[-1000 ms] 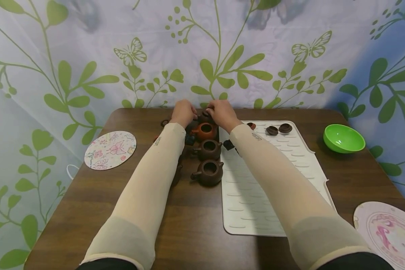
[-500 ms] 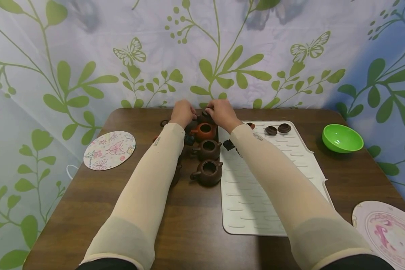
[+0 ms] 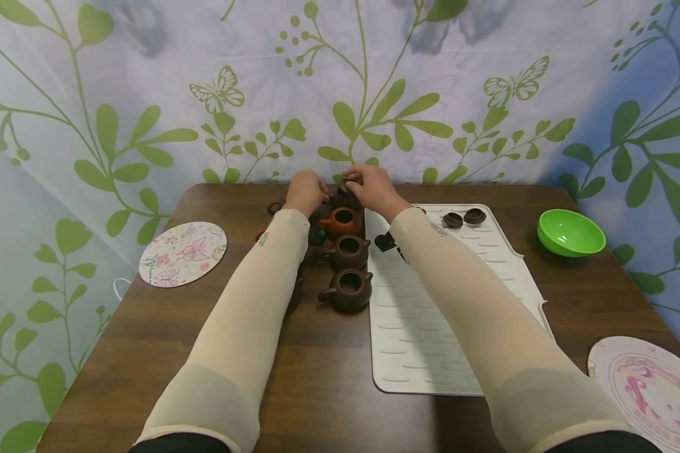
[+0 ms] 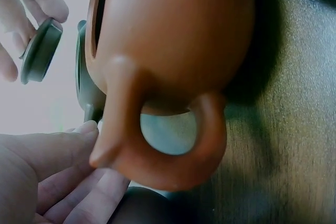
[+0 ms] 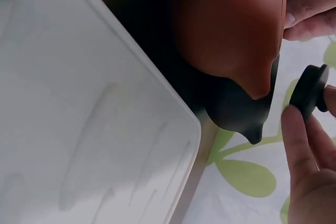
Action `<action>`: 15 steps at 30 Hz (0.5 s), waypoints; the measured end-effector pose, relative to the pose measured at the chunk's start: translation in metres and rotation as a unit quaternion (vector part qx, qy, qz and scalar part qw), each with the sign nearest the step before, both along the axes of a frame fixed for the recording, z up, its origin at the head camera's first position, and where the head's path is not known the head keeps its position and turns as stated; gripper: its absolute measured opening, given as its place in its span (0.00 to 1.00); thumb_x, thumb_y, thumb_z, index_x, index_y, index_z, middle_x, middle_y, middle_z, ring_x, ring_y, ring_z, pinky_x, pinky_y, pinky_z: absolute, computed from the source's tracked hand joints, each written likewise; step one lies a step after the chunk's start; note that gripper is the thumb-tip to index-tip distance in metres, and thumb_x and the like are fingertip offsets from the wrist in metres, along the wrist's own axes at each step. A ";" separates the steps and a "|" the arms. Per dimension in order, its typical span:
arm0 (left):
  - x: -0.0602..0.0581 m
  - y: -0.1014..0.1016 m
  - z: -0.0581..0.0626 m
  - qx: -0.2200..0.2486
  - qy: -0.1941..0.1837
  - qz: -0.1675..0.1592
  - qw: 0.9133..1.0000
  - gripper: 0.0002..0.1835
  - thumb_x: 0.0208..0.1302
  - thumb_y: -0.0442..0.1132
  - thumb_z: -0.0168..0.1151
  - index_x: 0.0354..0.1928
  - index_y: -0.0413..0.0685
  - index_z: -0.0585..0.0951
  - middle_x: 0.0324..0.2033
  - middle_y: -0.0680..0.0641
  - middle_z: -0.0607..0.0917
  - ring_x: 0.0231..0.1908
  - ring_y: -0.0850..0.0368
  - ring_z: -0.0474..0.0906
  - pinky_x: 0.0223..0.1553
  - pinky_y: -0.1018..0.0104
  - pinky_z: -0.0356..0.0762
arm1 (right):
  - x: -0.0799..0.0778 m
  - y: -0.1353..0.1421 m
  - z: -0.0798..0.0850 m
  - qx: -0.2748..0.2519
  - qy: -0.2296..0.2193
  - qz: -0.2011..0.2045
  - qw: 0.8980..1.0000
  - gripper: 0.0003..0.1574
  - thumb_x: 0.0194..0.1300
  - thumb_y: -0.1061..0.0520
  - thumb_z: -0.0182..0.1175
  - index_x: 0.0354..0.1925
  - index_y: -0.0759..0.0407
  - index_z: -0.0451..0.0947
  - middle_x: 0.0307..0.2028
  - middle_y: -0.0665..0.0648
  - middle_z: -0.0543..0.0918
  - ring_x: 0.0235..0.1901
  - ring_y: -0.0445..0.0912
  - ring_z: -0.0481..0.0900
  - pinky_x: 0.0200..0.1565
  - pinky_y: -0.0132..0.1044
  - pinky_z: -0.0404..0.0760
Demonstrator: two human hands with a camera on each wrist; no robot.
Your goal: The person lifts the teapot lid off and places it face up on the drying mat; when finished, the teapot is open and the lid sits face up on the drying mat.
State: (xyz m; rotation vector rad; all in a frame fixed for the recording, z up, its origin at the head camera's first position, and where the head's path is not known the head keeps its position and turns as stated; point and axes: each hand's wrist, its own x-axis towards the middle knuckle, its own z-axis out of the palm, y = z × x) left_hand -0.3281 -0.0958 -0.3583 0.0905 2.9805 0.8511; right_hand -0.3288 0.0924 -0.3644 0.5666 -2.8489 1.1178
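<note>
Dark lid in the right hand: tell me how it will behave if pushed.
The dark lid is probably stiff, showing no bend in the right hand. Its disc-like shape might roll on edge; its small size suggests little weight.

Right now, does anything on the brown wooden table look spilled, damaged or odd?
Nothing stands out: no spill or crack shows. The open, round, orange teapot stands upright; the small, round, dark lid is off the table only because the right hand holds it.
</note>
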 end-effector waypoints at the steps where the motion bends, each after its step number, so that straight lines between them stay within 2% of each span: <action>1: 0.000 0.000 0.000 0.001 -0.001 0.002 1.000 0.03 0.70 0.33 0.71 0.40 0.43 0.92 0.41 0.47 0.90 0.50 0.48 0.83 0.51 0.56 0.80 | 0.001 0.001 0.000 -0.009 -0.010 0.002 1.000 0.22 0.81 0.58 0.59 0.69 0.58 0.79 0.58 0.61 0.84 0.57 0.54 0.82 0.53 0.48 0.80; 7: 0.000 0.001 -0.002 0.004 0.000 0.005 1.000 0.03 0.70 0.33 0.71 0.41 0.44 0.92 0.42 0.47 0.90 0.51 0.47 0.83 0.52 0.55 0.80 | 0.003 0.004 -0.001 -0.075 -0.089 0.020 0.993 0.24 0.83 0.61 0.54 0.72 0.51 0.78 0.63 0.61 0.79 0.51 0.54 0.85 0.51 0.47 0.82; 11: 0.000 0.000 -0.003 0.007 0.002 0.005 1.000 0.03 0.70 0.33 0.72 0.40 0.43 0.92 0.41 0.47 0.90 0.50 0.48 0.83 0.51 0.55 0.80 | 0.004 0.006 -0.002 -0.141 -0.146 0.022 0.979 0.23 0.84 0.60 0.52 0.71 0.51 0.78 0.65 0.63 0.75 0.53 0.55 0.84 0.56 0.47 0.81; 15: 0.000 0.000 -0.003 0.007 0.004 0.005 1.000 0.03 0.70 0.33 0.71 0.40 0.42 0.92 0.41 0.47 0.90 0.49 0.48 0.84 0.50 0.56 0.81 | 0.003 0.008 -0.003 -0.196 -0.171 0.021 0.965 0.21 0.83 0.53 0.56 0.69 0.56 0.75 0.65 0.63 0.73 0.55 0.56 0.83 0.59 0.49 0.79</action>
